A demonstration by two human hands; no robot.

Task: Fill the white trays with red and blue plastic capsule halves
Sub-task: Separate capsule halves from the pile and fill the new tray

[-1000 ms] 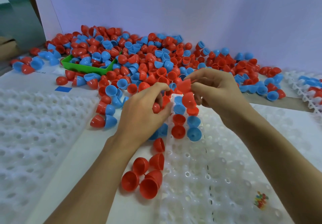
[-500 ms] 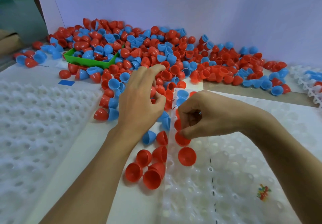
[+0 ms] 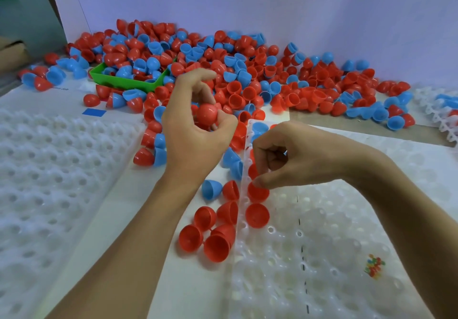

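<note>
Head view: left hand (image 3: 195, 135) grips red half (image 3: 207, 116) dome-up.

I've got my left hand (image 3: 195, 135) lifted over the table, fingers curled round a red capsule half (image 3: 207, 116), dome toward the camera. My right hand (image 3: 295, 156) is low on the near white tray (image 3: 322, 256), fingertips pinching another red half (image 3: 257, 191) into a cup at the tray's left edge. Just below it one red half (image 3: 257, 215) sits seated, open side up. Loose red halves (image 3: 210, 234) lie clustered beside the tray. Behind, the big red-and-blue pile (image 3: 247, 75) spreads along the wall, burying a green bin (image 3: 128, 83).
</note>
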